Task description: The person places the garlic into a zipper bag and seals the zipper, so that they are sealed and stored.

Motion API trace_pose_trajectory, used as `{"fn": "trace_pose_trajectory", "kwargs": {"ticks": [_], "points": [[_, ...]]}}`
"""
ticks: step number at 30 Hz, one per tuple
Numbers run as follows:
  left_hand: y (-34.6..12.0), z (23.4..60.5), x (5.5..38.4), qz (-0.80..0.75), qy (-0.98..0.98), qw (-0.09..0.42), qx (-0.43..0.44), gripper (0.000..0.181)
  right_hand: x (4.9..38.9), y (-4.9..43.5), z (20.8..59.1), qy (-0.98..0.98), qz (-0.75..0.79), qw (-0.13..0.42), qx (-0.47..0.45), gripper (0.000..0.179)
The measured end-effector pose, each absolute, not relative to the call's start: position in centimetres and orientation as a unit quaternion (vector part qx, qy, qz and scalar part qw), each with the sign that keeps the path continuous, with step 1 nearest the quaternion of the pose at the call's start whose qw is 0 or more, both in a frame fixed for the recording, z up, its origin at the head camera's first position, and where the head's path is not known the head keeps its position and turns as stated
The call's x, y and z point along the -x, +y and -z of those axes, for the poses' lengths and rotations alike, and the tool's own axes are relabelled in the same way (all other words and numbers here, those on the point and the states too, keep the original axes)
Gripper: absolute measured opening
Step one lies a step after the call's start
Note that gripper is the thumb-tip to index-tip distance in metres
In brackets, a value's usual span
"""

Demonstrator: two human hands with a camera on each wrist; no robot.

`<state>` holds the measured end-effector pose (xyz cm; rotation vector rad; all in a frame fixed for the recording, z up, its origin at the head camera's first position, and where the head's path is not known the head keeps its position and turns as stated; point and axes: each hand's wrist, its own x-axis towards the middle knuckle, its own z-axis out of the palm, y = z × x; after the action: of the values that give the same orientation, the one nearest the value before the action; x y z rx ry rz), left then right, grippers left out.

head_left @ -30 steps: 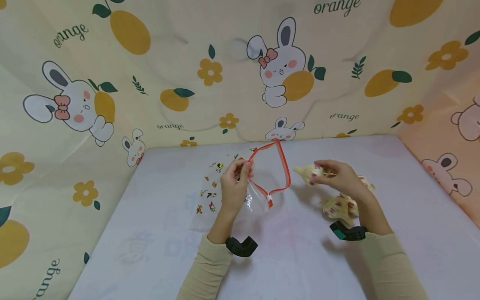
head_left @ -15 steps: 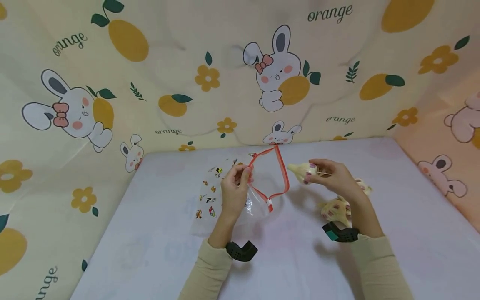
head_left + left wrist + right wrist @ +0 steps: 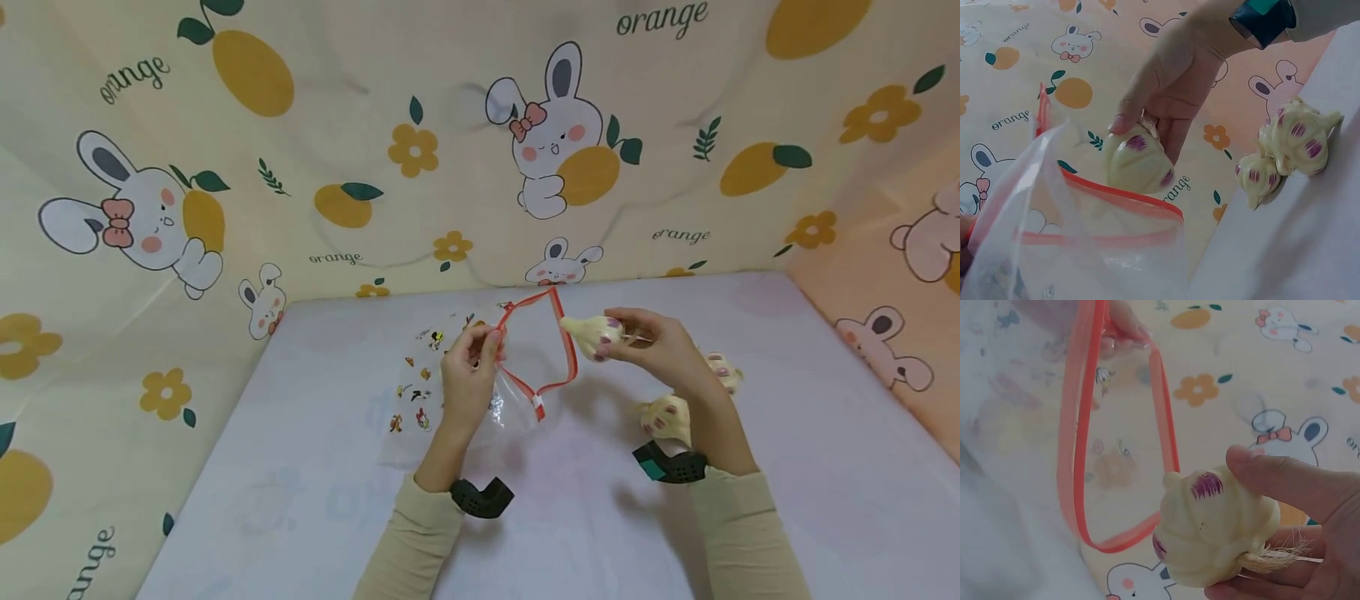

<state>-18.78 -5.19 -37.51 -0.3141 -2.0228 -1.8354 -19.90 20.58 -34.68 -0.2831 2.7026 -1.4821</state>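
Note:
A clear zip bag [image 3: 408, 446] with small cartoon prints and a red-orange zip rim stands with its mouth spread wide. My left hand [image 3: 471, 375] pinches the rim at the mouth's left side. My right hand [image 3: 660, 346] grips a cream garlic bulb [image 3: 596, 336] with purple patches, thumb on one side and fingers on the other. In the right wrist view the garlic bulb [image 3: 1216, 525] shows a tuft of straw-like roots and sits at the rim of the mouth. Whether it touches the rim I cannot tell.
More garlic bulbs [image 3: 666, 418] lie on the white table [image 3: 300, 500], partly behind my right forearm. The left wrist view shows the bulbs [image 3: 1300, 140] clustered. A patterned curtain [image 3: 465, 167] with rabbits and oranges rises behind the table.
My right hand has moved left with the garlic bulb, from beside the bag up to its open mouth. The left hand keeps its pinch on the rim, nearly still.

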Motion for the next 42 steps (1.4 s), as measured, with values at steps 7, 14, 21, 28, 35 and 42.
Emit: {"fn": "trace_pose_trajectory", "kwargs": {"ticks": [7, 14, 21, 28, 35, 42], "points": [[-5.1, 37.5, 18.8, 0.652, -0.723, 0.198, 0.115, 0.024, 19.7, 20.1, 34.3, 0.866, 0.489, 0.032, 0.098, 0.061], [-5.0, 37.3, 18.8, 0.654, -0.72, 0.2, 0.121, 0.024, 19.9, 19.6, 34.5, 0.864, 0.491, 0.022, 0.107, 0.058], [-5.1, 37.3, 18.7, 0.656, -0.717, 0.202, 0.121, 0.024, 19.8, 19.3, 34.7, 0.86, 0.496, 0.026, 0.114, 0.058], [-5.2, 37.3, 18.7, 0.652, -0.718, 0.209, 0.123, 0.024, 19.7, 19.2, 34.7, 0.858, 0.498, 0.025, 0.122, 0.058], [-5.3, 37.3, 18.7, 0.655, -0.717, 0.207, 0.12, 0.023, 19.7, 18.9, 34.7, 0.856, 0.501, 0.032, 0.123, 0.059], [-5.3, 37.2, 18.5, 0.658, -0.715, 0.201, 0.121, 0.024, 19.5, 18.3, 34.9, 0.852, 0.506, 0.046, 0.127, 0.059]]}}
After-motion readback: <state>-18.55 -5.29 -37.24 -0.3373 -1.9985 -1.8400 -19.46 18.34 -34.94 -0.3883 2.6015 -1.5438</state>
